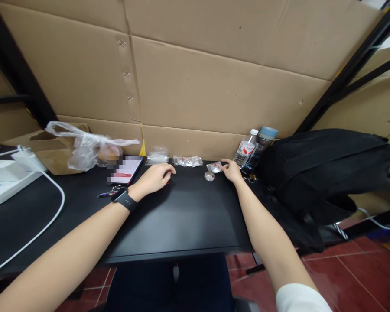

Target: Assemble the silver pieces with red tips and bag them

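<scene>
My right hand (232,170) is at the back right of the black table, its thumb and forefinger closed on the edge of a small clear packet (215,167) with a round silver piece inside. Just in front of that packet lies another round silver piece in clear wrap (209,176). My left hand (154,177) rests loosely curved over the table, thumb and forefinger apart. A tiny red bit (168,183) shows by its fingertips; the lower fingers are partly hidden. Behind, between the hands, are a row of wrapped silver discs (188,161) and a stack of clear plastic bags (157,156).
Left of my left hand lie a phone (126,170), a knotted plastic bag (84,149), a cardboard box (52,151) and a white power strip (6,186) with a cable. On the right stand a water bottle (245,149), a blue-lidded bottle (264,138) and a black backpack (325,173).
</scene>
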{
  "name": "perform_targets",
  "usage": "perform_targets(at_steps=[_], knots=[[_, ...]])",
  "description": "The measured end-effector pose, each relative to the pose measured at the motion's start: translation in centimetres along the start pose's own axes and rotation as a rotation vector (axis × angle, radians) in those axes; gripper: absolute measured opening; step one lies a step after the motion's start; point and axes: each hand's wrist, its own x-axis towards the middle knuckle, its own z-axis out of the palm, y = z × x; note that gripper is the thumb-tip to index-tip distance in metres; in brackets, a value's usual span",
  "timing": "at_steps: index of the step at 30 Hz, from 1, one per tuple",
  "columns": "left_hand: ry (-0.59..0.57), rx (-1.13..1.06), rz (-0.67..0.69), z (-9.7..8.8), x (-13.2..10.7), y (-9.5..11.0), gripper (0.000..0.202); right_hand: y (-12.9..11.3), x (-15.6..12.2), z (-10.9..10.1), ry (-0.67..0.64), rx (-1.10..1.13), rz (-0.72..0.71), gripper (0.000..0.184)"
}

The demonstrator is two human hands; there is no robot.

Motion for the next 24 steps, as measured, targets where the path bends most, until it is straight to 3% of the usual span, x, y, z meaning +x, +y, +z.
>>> perform_targets(at_steps=[5,10,20,24], knots=[[-0.079,0.106,0.016,0.0,-0.3,-1.7,0.027,-1.4,-0.4,1.1,0.023,-0.16,-0.113,0.023],[-0.152,0.191,-0.006,0.0,-0.3,-2.9,0.03,-1.9,-0.5,0.9,-0.217,-0.335,-0.314,0.035],[-0.166,0.267,0.006,-0.3,-0.4,-2.7,0.031,-2.5,-0.9,2.8,-0.276,-0.392,-0.301,0.047],[-0.159,0.181,0.002,-0.4,-0.4,-3.1,0.024,-2.8,-0.9,2.2,-0.284,-0.34,-0.266,0.048]])
